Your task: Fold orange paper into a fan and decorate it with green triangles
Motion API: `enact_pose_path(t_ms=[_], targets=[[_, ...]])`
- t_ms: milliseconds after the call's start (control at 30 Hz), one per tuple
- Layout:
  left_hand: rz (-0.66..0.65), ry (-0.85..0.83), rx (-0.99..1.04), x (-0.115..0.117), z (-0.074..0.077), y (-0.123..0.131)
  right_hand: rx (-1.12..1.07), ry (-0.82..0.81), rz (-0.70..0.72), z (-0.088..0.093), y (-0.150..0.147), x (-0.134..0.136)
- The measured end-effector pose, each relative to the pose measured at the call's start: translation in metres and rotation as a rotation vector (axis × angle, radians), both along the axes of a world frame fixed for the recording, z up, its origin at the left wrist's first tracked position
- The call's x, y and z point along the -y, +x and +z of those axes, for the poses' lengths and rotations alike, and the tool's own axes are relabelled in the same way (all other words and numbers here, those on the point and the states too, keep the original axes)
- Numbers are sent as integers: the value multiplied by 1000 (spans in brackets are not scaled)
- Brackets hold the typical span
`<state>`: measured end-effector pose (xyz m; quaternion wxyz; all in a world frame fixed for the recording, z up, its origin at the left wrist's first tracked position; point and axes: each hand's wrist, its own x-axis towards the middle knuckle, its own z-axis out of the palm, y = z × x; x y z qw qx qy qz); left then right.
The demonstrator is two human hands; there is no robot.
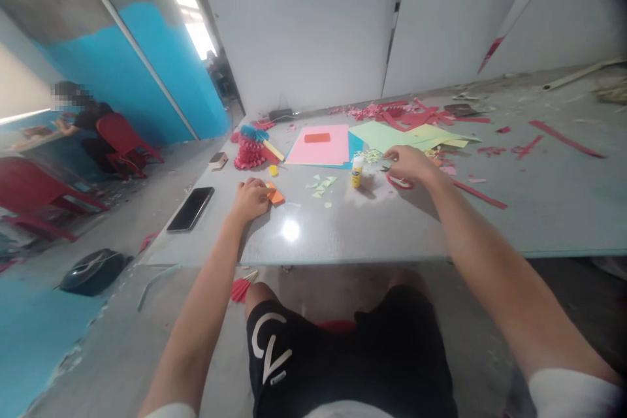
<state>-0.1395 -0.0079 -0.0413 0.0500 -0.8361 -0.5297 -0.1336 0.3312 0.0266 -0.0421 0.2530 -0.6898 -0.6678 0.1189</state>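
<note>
Orange paper point(277, 196) clasped in left hand point(251, 200) grip; right hand point(410, 164) grip unclear.

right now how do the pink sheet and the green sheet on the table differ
The pink sheet carries a small orange-red rectangle; the green sheet has none. The pink sheet lies over a blue sheet; the green sheet overlaps a yellow sheet. Both lie flat on the table.

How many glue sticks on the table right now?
1: the glue stick stands upright between left hand and right hand. More may lie hidden under papers.
</note>
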Motion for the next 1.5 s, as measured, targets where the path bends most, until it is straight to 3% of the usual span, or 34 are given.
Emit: enact_pose_path(t_ms=[100, 200, 433, 633, 700, 833, 1100, 1233, 1367, 1500], targets=[[-14, 3, 1, 1, 2, 1, -87, -81, 201, 3, -18, 5], [-40, 18, 9, 1, 1, 5, -128, -92, 286, 2, -39, 11], [-162, 19, 29, 12, 1, 26, -161, -6, 297, -3, -65, 22], [-318, -16, 21, 49, -2, 62, -211, 188, 126, 6, -73, 28], [-430, 12, 7, 65, -4, 79, -267, 273, 114, 13, -75, 31], [-569, 104, -52, 88, -4, 114, -456, 376, 137, 24, -79, 38], [-569, 244, -208, 103, -2, 149, -627, 477, 349, 53, -88, 38], [-541, 396, -297, 113, -5, 162, -914, 347, 387, 60, -93, 41], [-552, 444, -272, 114, -8, 165, -1197, 72, 410, 50, -97, 53], [-461, 422, -241, 111, -10, 153, -1158, -103, 415, 42, -100, 73]])
